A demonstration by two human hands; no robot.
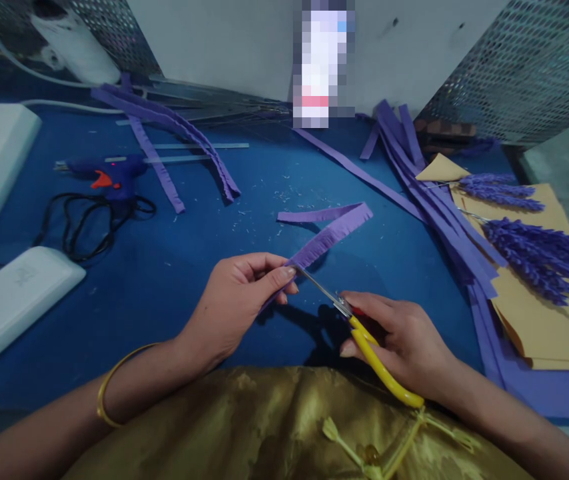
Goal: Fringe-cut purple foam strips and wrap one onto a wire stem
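The left hand (pixel 237 300) has its fingers pinched closed on a narrow purple fringed strip (pixel 332 237), held above the front middle of the blue tabletop (pixel 174 287). The strip runs away from the fingers, then folds back to the left in a sharp V. The right hand (pixel 407 333) has its fingers wrapped on yellow-handled metal scissors (pixel 387 370); the blades point to the strip and reach it just beside the left thumb. The gap between the blades cannot be determined.

Left rear: a dark blue glue gun with an orange trigger (pixel 119 175) lies near two loose purple crinkled strips (pixel 189 133). Right: a bundle of long flat purple strips (pixel 422 193) lies beside tan paper sheets (pixel 559 343), on which rest purple lavender-like sprigs (pixel 529 250). Small pale scraps are scattered mid-tabletop. A thin gold-coloured bangle (pixel 104 387) encircles the left forearm.
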